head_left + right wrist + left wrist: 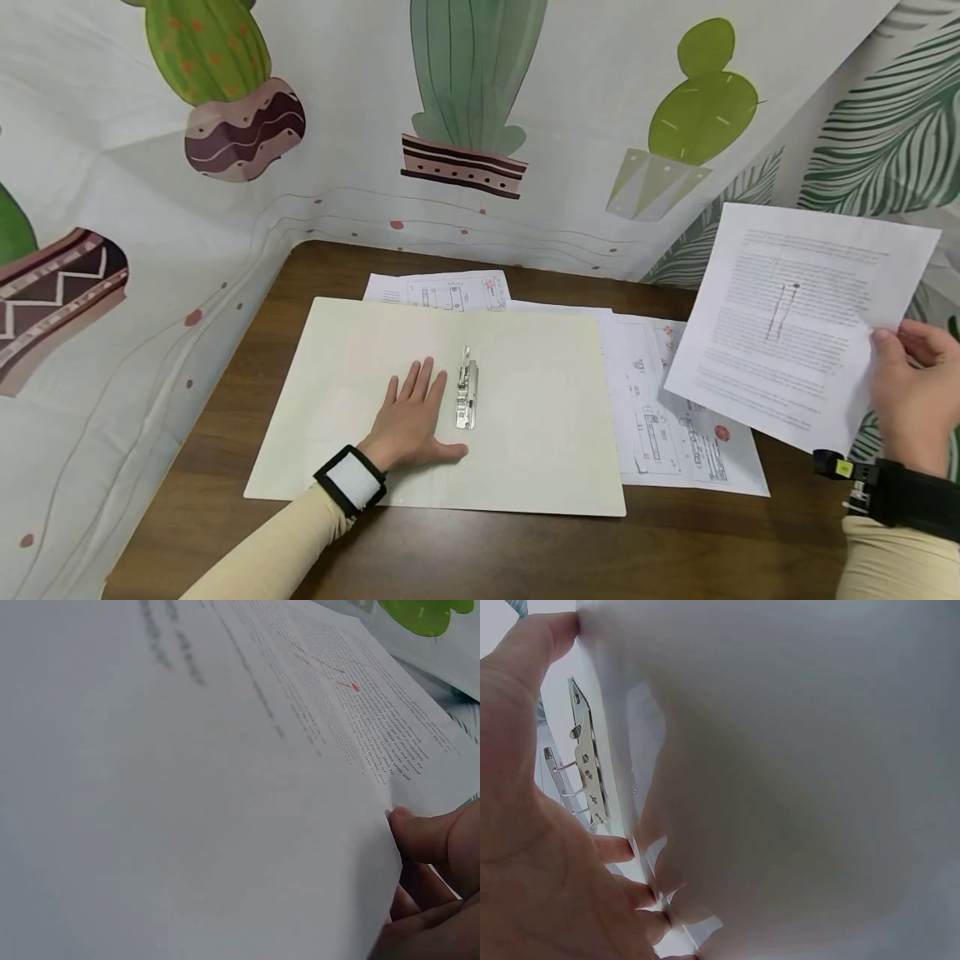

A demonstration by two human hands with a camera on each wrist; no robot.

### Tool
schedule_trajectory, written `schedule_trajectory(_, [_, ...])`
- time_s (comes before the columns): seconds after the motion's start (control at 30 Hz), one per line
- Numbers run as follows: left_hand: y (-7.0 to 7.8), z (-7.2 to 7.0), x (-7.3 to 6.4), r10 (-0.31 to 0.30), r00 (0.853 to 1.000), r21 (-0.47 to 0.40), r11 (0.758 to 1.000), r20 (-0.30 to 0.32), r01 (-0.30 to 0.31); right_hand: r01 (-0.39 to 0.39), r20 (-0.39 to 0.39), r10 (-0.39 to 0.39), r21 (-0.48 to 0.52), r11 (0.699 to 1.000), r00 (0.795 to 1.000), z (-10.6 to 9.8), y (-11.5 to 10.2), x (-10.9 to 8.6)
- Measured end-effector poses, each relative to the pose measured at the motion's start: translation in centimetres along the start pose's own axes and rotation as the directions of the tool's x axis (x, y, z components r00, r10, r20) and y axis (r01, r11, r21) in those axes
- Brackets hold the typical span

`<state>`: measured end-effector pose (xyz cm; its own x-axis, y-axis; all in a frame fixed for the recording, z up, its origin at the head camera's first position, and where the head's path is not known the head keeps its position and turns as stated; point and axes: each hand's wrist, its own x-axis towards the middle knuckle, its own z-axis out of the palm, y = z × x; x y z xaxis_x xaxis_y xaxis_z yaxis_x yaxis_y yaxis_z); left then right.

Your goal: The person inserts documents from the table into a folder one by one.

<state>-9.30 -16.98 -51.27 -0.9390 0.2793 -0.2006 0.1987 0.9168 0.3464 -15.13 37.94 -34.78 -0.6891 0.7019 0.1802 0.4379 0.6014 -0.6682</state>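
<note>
A cream folder (540, 467) lies spread flat on the table, its metal clip (467, 392) near the fold. My left hand (412, 425) rests on the folder just left of the clip, fingers spread and straight. In the left wrist view the clip (589, 757) shows several thin prongs beside the thumb and fingers. My right hand (915, 383) pinches the right edge of a printed sheet of paper (795, 325), which is raised and tilted above the table. In the right wrist view the thumb presses the edge of this sheet (225, 810); a red mark is on it.
Several sheets with drawings and red stamps (652, 425) lie partly under the folder, poking out to the right and at the back. The brown wooden table (465, 554) meets a white cactus-patterned cloth (360, 167) at the back and left.
</note>
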Motion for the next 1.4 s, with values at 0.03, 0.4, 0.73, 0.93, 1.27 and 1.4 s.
schedule_trajectory(0.03, [-0.1, 0.1, 0.0, 0.001, 1.0, -0.001, 1.0, -0.001, -0.001, -0.014, 0.008, 0.014, 0.001, 1.0, 1.0, 0.0, -0.1, 0.0])
schedule_trajectory(0.4, [-0.3, 0.5, 0.2, 0.003, 1.0, 0.004, 1.0, -0.009, -0.003, 0.102, 0.029, -0.103, 0.048, 0.994, 0.994, 1.0, 0.0, -0.8])
schedule_trajectory(0.73, [-0.2, 0.4, 0.1, 0.005, 1.0, 0.01, 1.0, -0.005, -0.005, 0.084, 0.133, -0.105, 0.151, 0.985, 0.986, 3.6, 0.4, -2.0])
schedule_trajectory(0.93, [-0.2, 0.4, 0.1, 0.003, 1.0, -0.001, 1.0, -0.009, -0.003, 0.113, 0.165, -0.14, 0.164, 0.98, 0.976, 5.5, 0.4, -3.4])
schedule_trajectory(1.27, [0.3, -0.4, -0.1, 0.003, 1.0, 0.014, 1.0, 0.005, -0.003, 0.107, 0.297, -0.162, 0.193, 0.975, 0.941, 8.4, 0.0, -6.7])
schedule_trajectory(1.4, [0.6, -0.9, -0.3, 0.002, 1.0, 0.031, 1.0, 0.01, -0.002, 0.075, 0.369, -0.151, 0.212, 0.974, 0.917, 9.4, -0.2, -8.1])
